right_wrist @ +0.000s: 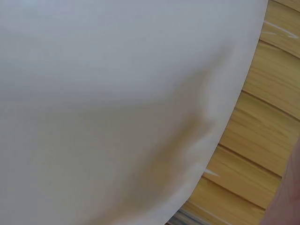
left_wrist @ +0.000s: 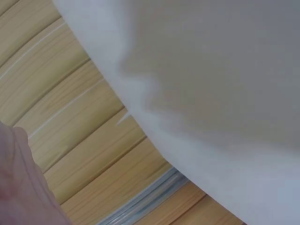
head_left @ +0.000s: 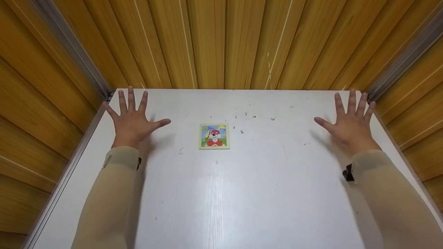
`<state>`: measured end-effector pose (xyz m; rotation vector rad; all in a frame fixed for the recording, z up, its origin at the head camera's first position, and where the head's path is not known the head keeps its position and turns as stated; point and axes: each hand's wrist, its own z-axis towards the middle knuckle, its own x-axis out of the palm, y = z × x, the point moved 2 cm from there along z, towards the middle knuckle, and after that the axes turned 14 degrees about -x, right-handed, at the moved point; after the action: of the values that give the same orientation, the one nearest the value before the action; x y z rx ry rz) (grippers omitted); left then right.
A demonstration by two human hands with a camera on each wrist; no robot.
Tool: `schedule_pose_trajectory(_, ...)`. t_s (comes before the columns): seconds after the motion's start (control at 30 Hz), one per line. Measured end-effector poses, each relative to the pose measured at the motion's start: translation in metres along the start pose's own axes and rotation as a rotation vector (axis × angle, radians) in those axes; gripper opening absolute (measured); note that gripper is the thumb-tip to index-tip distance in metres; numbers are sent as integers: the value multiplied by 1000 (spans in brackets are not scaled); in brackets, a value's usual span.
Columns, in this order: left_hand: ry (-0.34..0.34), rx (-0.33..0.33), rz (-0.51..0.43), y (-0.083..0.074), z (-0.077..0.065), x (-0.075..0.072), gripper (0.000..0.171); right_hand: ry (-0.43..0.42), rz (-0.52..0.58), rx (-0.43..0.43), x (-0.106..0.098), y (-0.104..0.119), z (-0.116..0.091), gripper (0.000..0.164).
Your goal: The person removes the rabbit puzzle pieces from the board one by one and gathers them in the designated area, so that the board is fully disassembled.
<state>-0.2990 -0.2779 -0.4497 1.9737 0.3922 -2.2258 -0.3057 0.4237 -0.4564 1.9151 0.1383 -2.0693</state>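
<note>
In the head view a small square picture puzzle [head_left: 214,136] with a pale frame lies flat on the white table [head_left: 256,193], left of the middle. It shows a red and white cartoon rabbit on blue and green. My left hand [head_left: 131,124] is held over the table's left side, fingers straight and spread, thumb towards the puzzle. Over the right side my right hand [head_left: 351,128] is spread the same way. Both hands hold nothing and cast shadows on the white surface. Only a part of the left palm [left_wrist: 23,183] shows in the left wrist view, and the right hand's edge [right_wrist: 286,197] in the right wrist view.
Wood-patterned panels [head_left: 238,45] stand behind the table's far edge and along both sides. Grey metal posts [head_left: 74,45] rise at the corners. Dark scuff marks [head_left: 254,116] dot the tabletop near the puzzle. Each wrist wears a band with a small black piece [head_left: 348,173].
</note>
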Motion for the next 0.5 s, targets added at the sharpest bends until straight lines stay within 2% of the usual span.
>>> schedule_pose_trajectory(0.27,1,-12,-5,-8,-13,-11,133,35,6,-64,10,39,17,117)
schedule_pose_trajectory(0.5,-38,-12,-90,-25,-18,-23,132,1,76,-95,7,76,37,115)
